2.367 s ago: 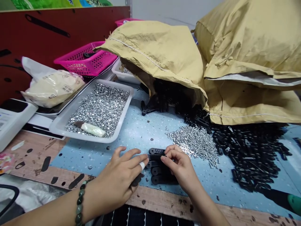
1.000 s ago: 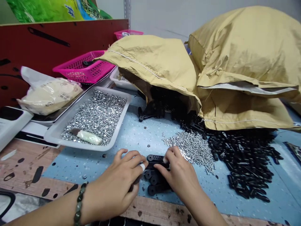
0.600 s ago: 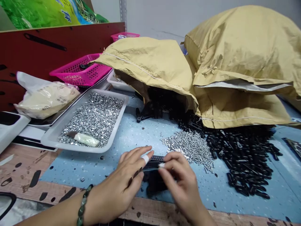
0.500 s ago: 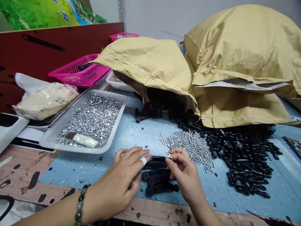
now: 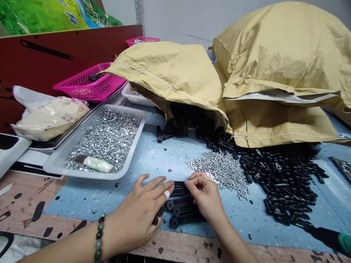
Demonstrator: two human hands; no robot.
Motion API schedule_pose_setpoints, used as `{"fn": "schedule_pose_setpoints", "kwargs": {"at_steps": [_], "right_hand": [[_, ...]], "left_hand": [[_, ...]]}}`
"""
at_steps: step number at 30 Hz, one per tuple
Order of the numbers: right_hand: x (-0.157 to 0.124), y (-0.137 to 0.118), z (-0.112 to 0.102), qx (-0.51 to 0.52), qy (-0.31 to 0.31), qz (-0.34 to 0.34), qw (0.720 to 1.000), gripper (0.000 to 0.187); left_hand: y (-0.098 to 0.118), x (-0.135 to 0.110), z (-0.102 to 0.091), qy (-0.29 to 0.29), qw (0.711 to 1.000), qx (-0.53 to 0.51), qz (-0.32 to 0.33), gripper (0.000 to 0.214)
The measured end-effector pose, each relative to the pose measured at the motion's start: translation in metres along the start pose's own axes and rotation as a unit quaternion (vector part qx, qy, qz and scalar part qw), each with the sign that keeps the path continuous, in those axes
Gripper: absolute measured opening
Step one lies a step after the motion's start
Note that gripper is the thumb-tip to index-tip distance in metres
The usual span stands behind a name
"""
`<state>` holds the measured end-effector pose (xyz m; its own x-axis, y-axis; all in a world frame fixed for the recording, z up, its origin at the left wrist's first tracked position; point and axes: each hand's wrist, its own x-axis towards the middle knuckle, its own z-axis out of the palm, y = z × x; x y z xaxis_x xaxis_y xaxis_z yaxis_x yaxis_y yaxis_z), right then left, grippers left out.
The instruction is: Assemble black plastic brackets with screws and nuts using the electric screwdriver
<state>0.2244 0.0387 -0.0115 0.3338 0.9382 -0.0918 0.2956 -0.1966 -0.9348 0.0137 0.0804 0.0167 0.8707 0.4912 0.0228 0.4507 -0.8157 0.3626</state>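
My left hand, a white band round one finger, spreads its fingers toward the left ends of a row of black plastic arms. Between its thumb and palm a dark rounded end shows; its lower fingers are curled around this black plastic arm. My right hand pinches thumb and forefinger together at the right part of the uppermost arm. What sits in that pinch is too small to make out. Several arms lie side by side below, their right ends hidden by my right hand.
Silver screws and a heap of black parts lie to the right. A white tray of small metal nuts stands left. Open paper sacks fill the back. A black and green tool enters at lower right.
My right hand has shifted left along the uppermost arm. A dark rounded end now shows under my left hand. The black and green tool has come into view at lower right.
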Motion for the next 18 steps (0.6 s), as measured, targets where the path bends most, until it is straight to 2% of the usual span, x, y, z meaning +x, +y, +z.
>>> {"fn": "schedule_pose_setpoints", "kwargs": {"at_steps": [7,11,14,18], "right_hand": [[0.001,-0.002,0.0,-0.044,-0.004,-0.021,0.999,0.026],[0.003,-0.004,0.0,-0.134,-0.014,-0.047,0.99,0.023],[0.005,-0.008,-0.001,-0.253,-0.029,-0.073,0.964,0.024],[0.006,-0.019,-0.011,-0.404,-0.022,-0.055,0.913,0.037]], "left_hand": [[0.002,0.003,-0.001,-0.002,1.0,-0.011,-0.002,0.062],[0.005,0.01,0.0,-0.002,1.0,-0.014,-0.013,0.057],[0.006,0.015,0.003,-0.001,1.0,-0.005,-0.014,0.055],[0.008,0.017,0.002,0.007,1.0,-0.015,-0.019,0.051]]}}
